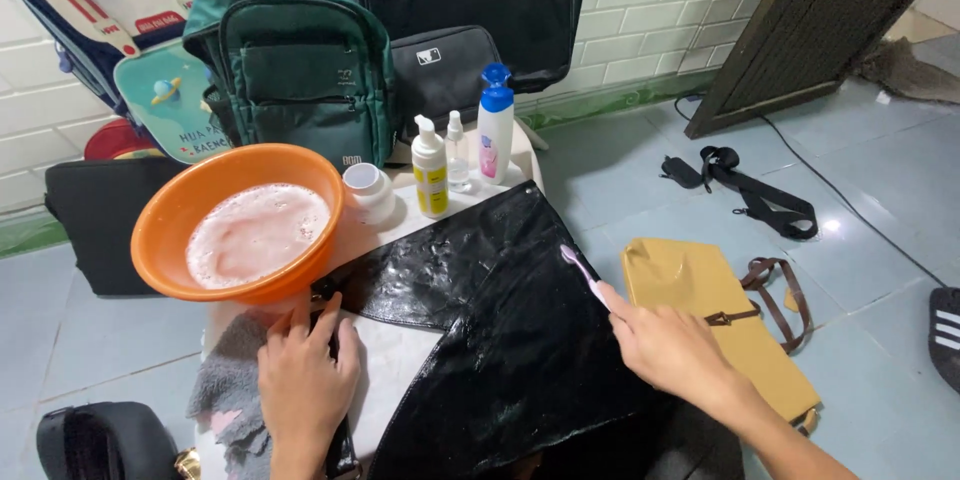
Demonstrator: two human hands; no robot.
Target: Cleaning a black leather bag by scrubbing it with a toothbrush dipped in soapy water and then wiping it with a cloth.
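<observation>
From the head camera, the black glossy bag lies across the white tabletop, its surface already wet and shiny, with suds left in the orange basin just beside it. The right hand is closed around a toothbrush whose head touches the bag. The left hand lies open and flat, pressing the bag's edge beside a grey cloth.

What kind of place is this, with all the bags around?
Probably a home corner used for cleaning bags: tiled floor and white tiled wall, bags stacked behind a small table, an orange basin of foamy water, and cleaner bottles.
</observation>
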